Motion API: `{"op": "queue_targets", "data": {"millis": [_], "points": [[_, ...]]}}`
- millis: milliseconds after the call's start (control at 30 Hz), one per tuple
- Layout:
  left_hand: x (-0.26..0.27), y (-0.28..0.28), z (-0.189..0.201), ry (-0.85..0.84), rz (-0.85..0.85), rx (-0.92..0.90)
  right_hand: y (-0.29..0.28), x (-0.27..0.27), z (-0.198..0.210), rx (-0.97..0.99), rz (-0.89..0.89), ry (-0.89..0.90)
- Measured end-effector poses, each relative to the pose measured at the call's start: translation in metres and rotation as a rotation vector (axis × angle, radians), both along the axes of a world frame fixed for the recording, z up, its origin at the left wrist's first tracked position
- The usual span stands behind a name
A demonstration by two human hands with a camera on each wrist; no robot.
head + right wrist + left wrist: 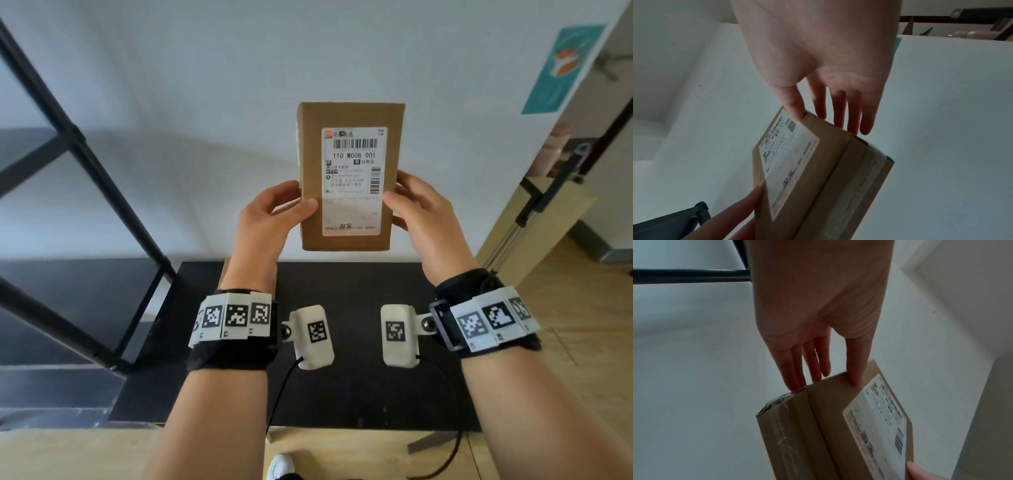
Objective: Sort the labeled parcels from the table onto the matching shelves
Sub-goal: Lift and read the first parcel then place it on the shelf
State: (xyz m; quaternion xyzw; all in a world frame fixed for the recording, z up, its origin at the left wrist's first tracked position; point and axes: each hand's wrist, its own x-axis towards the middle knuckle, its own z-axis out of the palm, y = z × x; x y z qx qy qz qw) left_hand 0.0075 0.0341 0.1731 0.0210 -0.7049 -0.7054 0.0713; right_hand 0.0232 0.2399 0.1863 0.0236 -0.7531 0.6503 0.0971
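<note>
Both hands hold the parcel (349, 178) upright above the bench (359, 281), label facing the person. Left hand (270, 219) pinches its 9 o'clock edge, right hand (424, 216) its 3 o'clock edge. Shelves (68, 144) stand at 9 o'clock.

1. Parcel (349, 178) is up in front of me, upright, above the far edge of the table (359, 284), shipping label (352, 181) facing me.
2. My left hand (270, 222) is on the parcel's left edge, thumb on the front, fingers (807, 368) behind.
3. My right hand (421, 219) is on its right edge, thumb on the label, fingers (851, 112) behind.
4. Shelf rack (78, 205) stands left of the table, just beside it.
5. Wall (205, 85) is behind the parcel and table.
6. Poster (561, 68) is on the wall, upper right of the parcel.
7. My shoe (281, 466) is on the floor, below the table's near edge.
</note>
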Motion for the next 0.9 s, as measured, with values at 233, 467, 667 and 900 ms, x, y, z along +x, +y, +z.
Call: {"op": "queue_targets", "data": {"millis": [233, 467, 667, 900], "points": [[0.004, 0.000, 0.008, 0.050, -0.017, 0.003, 0.003, 0.000, 0.010, -0.027, -0.006, 0.037], [0.007, 0.002, 0.012, 0.058, -0.031, 0.003, 0.007, 0.003, 0.013, -0.019, -0.007, 0.047], [0.007, 0.005, 0.015, 0.057, -0.030, -0.010, 0.008, 0.003, 0.014, -0.012, -0.018, 0.036], [0.005, 0.007, 0.015, 0.043, -0.019, -0.008, 0.009, 0.004, 0.016, 0.006, -0.033, 0.010]]}}
